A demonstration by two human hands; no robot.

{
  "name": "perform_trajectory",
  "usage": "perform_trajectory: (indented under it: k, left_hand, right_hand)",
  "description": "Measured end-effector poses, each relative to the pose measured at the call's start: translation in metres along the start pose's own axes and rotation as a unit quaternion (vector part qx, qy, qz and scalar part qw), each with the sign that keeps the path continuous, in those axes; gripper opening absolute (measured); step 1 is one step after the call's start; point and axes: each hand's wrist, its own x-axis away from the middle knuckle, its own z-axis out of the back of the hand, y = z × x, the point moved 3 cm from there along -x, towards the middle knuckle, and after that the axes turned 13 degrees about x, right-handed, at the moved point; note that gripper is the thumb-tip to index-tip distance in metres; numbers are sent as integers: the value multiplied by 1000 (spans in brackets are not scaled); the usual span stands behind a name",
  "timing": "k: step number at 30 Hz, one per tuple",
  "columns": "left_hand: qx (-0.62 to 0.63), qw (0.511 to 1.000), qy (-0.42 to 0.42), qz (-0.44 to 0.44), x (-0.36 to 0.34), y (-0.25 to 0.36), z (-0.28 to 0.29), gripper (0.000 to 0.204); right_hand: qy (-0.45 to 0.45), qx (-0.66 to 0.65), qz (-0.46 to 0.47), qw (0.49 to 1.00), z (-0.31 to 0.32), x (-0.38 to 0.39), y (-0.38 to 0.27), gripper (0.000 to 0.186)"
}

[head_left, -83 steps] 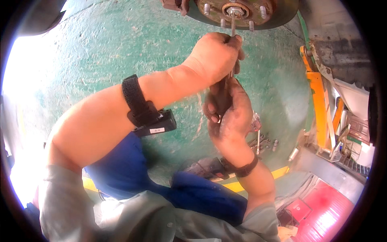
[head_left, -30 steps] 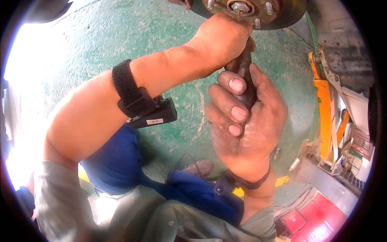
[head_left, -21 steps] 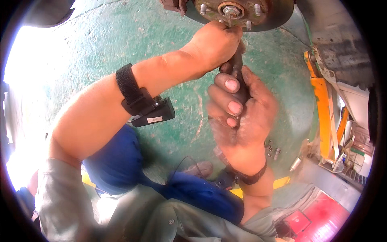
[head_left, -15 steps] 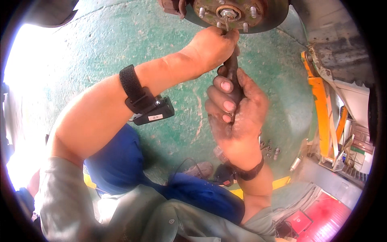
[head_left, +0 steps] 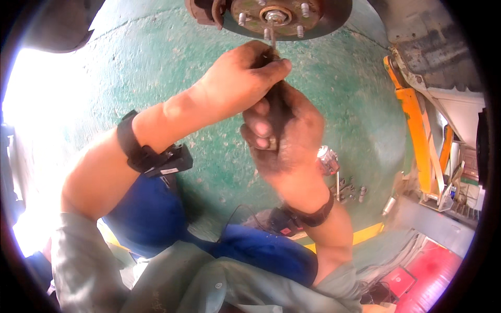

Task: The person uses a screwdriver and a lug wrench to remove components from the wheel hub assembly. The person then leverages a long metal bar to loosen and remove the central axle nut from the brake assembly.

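Observation:
A rusty brake disc and hub hangs at the top, with studs around a centre nut; a caliper is at its left. A thin metal shaft runs down from the nut into my left hand, whose fingers are closed on it. Directly below, my blackened right hand is curled closed, touching or nearly touching my left; what it grips is mostly hidden, apparently the same tool's lower part.
Right: an orange jack or lift arm beside the car body. On the green floor, a power tool and several small metal parts lie behind my right wrist; a red case is at lower right.
The view has shifted, putting the hub further left. My hands sit left and slightly lower; my left thumb now shows, my right fingers are partly behind it, and the floor power tool is uncovered.

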Motion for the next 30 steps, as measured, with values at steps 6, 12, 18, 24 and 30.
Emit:
perform_trajectory:
  k: [6, 12, 18, 24, 30]
  left_hand:
    - [-43, 999, 5, 7, 1, 7, 13, 38]
    - [-151, 987, 48, 22, -8, 14, 4, 33]
    - [-165, 983, 86, 12, -19, 8, 4, 29]
    - [31, 996, 83, 1, -22, -37, -14, 28]
    - [134, 983, 109, 62, -48, -115, -45, 24]
  right_hand:
    - [-18, 4, -16, 1000, -4, -11, 12, 31]
    - [-32, -46, -3, 998, -1, -15, 19, 28]
    - [-21, -31, 17, 999, -2, -21, 30, 25]
    - [58, 145, 88, 984, 33, -22, 52, 26]
    - [132, 243, 45, 960, 101, -22, 84, 25]
